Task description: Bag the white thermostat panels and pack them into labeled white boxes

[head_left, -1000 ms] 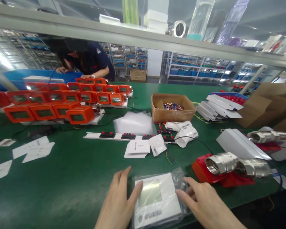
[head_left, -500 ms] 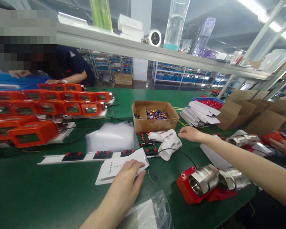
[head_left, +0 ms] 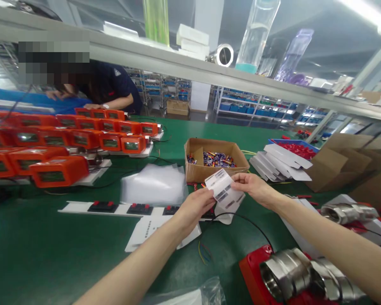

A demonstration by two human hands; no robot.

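Note:
My left hand (head_left: 195, 209) pinches the near-left edge of a white strip of printed labels (head_left: 220, 183), lifted above the bench in front of a cardboard box. My right hand (head_left: 254, 188) is closed on the strip's right side, thumb and fingers together. The strip's lower end hangs down near a black cable. Beneath my left wrist lie white printed sheets (head_left: 142, 233). Behind them runs a white rail (head_left: 74, 206) carrying black blocks with red buttons (head_left: 103, 206). Red housings with metal fittings (head_left: 285, 271) lie under my right forearm.
The cardboard box (head_left: 209, 171) holds many small coloured cylinders. Left of it are clear plastic sheets (head_left: 155, 186) and rows of orange housings (head_left: 60, 169). Folded white cartons (head_left: 277, 163) and a blue tray of red parts (head_left: 296, 149) stand right. Across the bench sits a co-worker (head_left: 114, 89).
My left hand has left the printed sheets and moved up and right to the label strip. My right hand has closed on the strip, which is now raised. The view has shifted left.

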